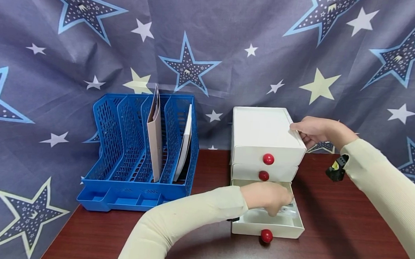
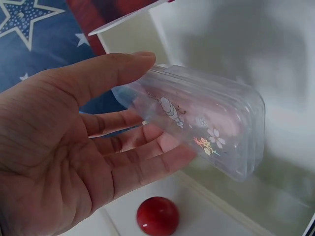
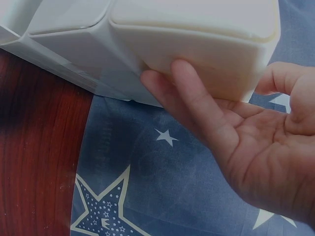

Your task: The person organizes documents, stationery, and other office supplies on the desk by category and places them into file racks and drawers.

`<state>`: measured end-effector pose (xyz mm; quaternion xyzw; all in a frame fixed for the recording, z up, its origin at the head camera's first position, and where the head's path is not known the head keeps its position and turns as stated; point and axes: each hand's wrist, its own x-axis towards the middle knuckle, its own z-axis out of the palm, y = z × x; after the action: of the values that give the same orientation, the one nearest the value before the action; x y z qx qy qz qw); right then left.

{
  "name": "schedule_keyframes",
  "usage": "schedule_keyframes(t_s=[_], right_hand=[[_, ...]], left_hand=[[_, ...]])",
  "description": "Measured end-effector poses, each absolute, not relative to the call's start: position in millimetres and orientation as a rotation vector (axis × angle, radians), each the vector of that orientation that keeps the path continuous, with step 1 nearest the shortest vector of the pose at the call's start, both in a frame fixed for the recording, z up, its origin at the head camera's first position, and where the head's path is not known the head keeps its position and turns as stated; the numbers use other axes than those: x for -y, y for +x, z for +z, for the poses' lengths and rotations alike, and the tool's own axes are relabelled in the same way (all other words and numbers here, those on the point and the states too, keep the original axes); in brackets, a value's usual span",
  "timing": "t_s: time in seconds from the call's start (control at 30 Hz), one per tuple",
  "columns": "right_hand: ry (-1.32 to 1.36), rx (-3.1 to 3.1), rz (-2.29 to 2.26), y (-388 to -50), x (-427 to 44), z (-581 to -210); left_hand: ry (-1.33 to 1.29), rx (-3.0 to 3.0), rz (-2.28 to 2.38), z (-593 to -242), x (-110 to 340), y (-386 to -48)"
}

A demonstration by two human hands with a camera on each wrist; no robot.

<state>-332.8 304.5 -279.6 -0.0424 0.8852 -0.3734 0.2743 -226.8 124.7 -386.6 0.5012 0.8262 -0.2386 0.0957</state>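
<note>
My left hand (image 1: 269,196) reaches into the pulled-out bottom drawer (image 1: 248,228) of a white drawer unit (image 1: 260,126). Between thumb and fingers it holds a clear plastic case (image 2: 211,123) with rounded corners and printed flowers, tilted over the drawer's inside in the left wrist view. From the head, the case is partly hidden by the hand. At the unit's upper right edge, my right hand (image 1: 314,131) has its thumb on top. In the right wrist view its fairly straight fingers (image 3: 189,81) press against the side wall.
A blue file rack (image 1: 120,183) stands to the left, with a pinkish-beige folder (image 1: 154,142) and a white book (image 1: 183,148) upright in it. Red round knobs (image 1: 267,236) stick out from the drawers. Behind hangs a star-patterned cloth (image 1: 234,29); the tabletop (image 1: 330,214) is dark red wood.
</note>
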Motion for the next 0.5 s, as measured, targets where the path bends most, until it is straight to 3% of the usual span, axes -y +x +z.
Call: schedule_keyframes(t_s=[0.5], right_hand=[[-0.110, -2.380, -1.011, -331, -302, -278]], left_hand=[[1.422, -2.451, -0.743, -398, -127, -234]])
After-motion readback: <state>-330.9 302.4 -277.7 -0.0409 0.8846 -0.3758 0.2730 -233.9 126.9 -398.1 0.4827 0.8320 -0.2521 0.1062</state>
